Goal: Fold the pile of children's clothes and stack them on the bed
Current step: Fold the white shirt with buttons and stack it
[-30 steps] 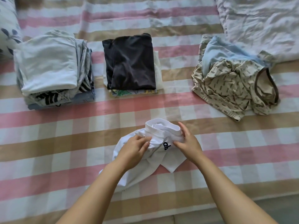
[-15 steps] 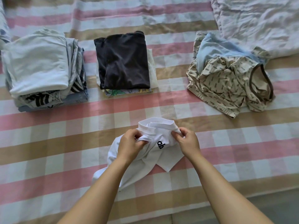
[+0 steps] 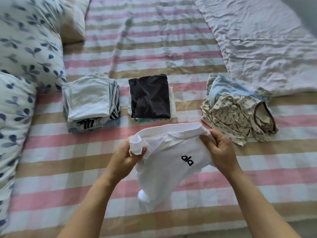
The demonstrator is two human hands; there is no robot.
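The white garment (image 3: 168, 152), soft and light, hangs limp over the bed (image 3: 51, 169) between the left grip (image 3: 127, 160) and right grip (image 3: 221, 152), each pinched shut on one end of its top band, probably the firmest hold.

Two pillows printed with blue leaves are seen along the left edge, one (image 3: 29, 40) at ten o'clock and another (image 3: 13, 117) at nine o'clock, the two touching. A plain cream pillow (image 3: 73, 23) is tucked just beside the upper one at eleven o'clock. A crumpled pale quilt (image 3: 265, 48) is spread at one to two o'clock.
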